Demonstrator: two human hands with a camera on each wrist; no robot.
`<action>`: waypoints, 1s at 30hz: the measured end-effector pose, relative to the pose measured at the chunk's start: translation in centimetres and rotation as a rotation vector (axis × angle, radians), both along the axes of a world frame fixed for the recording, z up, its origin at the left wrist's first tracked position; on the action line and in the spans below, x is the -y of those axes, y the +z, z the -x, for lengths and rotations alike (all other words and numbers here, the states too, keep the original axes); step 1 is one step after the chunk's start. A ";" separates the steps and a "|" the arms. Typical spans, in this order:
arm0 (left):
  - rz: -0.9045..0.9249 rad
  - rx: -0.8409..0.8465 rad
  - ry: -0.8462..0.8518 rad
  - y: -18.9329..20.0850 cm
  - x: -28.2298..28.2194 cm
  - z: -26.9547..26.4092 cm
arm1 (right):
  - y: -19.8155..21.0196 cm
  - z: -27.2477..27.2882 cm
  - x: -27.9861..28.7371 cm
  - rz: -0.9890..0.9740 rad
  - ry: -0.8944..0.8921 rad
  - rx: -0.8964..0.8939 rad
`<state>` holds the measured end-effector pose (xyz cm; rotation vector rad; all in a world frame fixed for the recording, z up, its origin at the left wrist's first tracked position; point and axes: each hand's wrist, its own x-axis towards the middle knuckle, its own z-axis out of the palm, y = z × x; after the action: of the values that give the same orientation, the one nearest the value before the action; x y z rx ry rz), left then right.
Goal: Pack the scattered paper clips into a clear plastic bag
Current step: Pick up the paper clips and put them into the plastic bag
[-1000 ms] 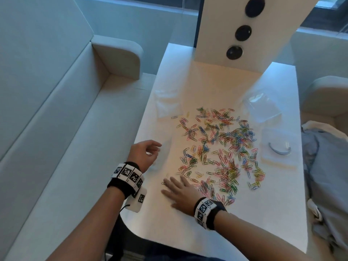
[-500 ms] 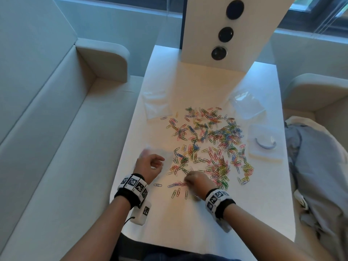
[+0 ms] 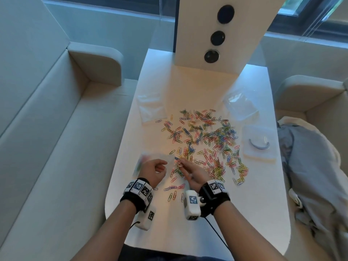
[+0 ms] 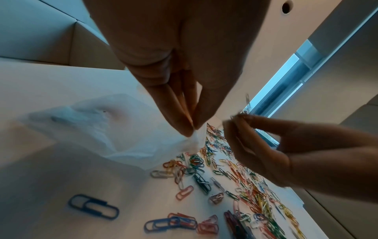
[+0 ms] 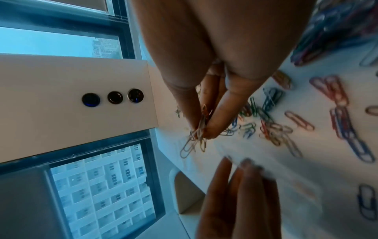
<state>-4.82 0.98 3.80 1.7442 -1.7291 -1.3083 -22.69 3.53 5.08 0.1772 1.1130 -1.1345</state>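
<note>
**Fingers pinched on bag edge and clip bundle; transfer pending**

Fingers of the left hand [image 3: 153,171] are closed in a pinch on one edge of the clear plastic bag [image 4: 114,129], which is held lifted at that edge while the rest lies slack on the white table [image 3: 188,87]. Whether the mouth is properly spread cannot be told. To its right, a small bundle of paper clips [image 5: 197,134] is pinched between thumb and fingertips of the right hand [image 3: 191,173], just beside the bag edge. Further right, the scattered paper clips [image 3: 211,140] are spread across the table; most are judged unpacked.

Risk noted: clips could be dropped outside the bag if the thin, limp film sags or the mouth closes. The clips are smooth, colour-coated wire loops and tangle readily; snagged strays may be dragged out.
</note>
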 end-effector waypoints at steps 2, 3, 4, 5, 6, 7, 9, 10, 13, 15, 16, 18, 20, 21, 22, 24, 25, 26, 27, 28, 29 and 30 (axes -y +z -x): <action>0.018 0.012 -0.004 0.2 -0.1 0.4 | -0.5 -1.3 0.3 0.037 0.046 -0.024; 0.030 0.019 -0.001 0.4 -0.2 0.6 | -0.9 -1.8 0.5 0.036 0.078 -0.085; 0.041 0.022 0.008 0.5 -0.2 0.7 | -1.6 -2.1 0.6 0.024 0.138 -0.190; 0.048 0.022 0.017 0.6 -0.2 0.8 | -2.1 -2.4 0.7 0.010 0.213 -0.303; 0.050 0.018 0.023 0.7 -0.2 1.0 | -2.5 -2.7 0.7 -0.006 0.283 -0.395; 0.046 0.014 0.020 0.8 -0.2 1.1 | -2.6 -2.8 0.7 -0.014 0.342 -0.449; 0.037 0.015 -0.001 0.7 -0.2 1.4 | -2.4 -2.9 0.7 -0.034 0.443 -0.491; 0.034 0.016 -0.010 0.6 -0.3 1.6 | -2.1 -3.0 0.7 -0.041 0.479 -0.491; 0.041 0.013 -0.013 0.5 -0.3 1.9 | -1.8 -3.0 0.3 -0.035 0.510 -0.547; 0.050 0.004 -0.012 0.7 -0.2 1.9 | -2.0 -2.8 0.2 0.003 0.562 -0.676; 0.052 -0.004 -0.018 0.9 -0.2 1.8 | -2.0 -2.7 0.2 0.021 0.589 -0.732; 0.050 -0.025 -0.039 1.1 -0.1 1.8 | -2.0 -2.3 0.4 0.026 0.618 -0.836; 0.049 -0.032 -0.062 1.2 -0.1 1.9 | -1.9 -2.2 0.8 0.024 0.656 -0.892; 0.055 -0.026 -0.069 1.2 -0.1 2.0 | -1.9 -2.2 0.9 0.040 0.681 -0.892; 0.065 -0.020 -0.069 1.2 -0.1 2.0 | -2.1 -2.2 1.0 0.067 0.702 -0.888; 0.079 -0.017 -0.061 1.2 0.0 1.9 | -1.8 -2.3 0.9 0.115 0.751 -0.911; 0.083 -0.019 -0.057 1.3 0.1 1.7 | -1.5 -2.3 0.8 0.124 0.764 -0.948; 0.086 -0.022 -0.056 1.4 0.2 1.6 | -1.4 -2.2 0.8 0.141 0.773 -0.988; 0.090 -0.022 -0.057 1.6 0.4 1.5 | -1.2 -2.2 0.8 0.175 0.803 -1.032; 0.093 -0.019 -0.059 1.8 0.5 1.3 | -1.0 -2.3 0.9 0.234 0.872 -1.075; 0.094 -0.012 -0.058 2.0 0.6 1.1 | -0.5 -2.4 0.9 0.301 0.939 -1.108; 0.096 -0.007 -0.052 2.3 0.8 0.7 | -0.1 -2.5 1.0 0.359 0.960 -1.135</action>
<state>-5.56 0.19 6.11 1.6509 -1.8135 -1.2294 -20.17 2.56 4.99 -1.3027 1.6343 -0.4537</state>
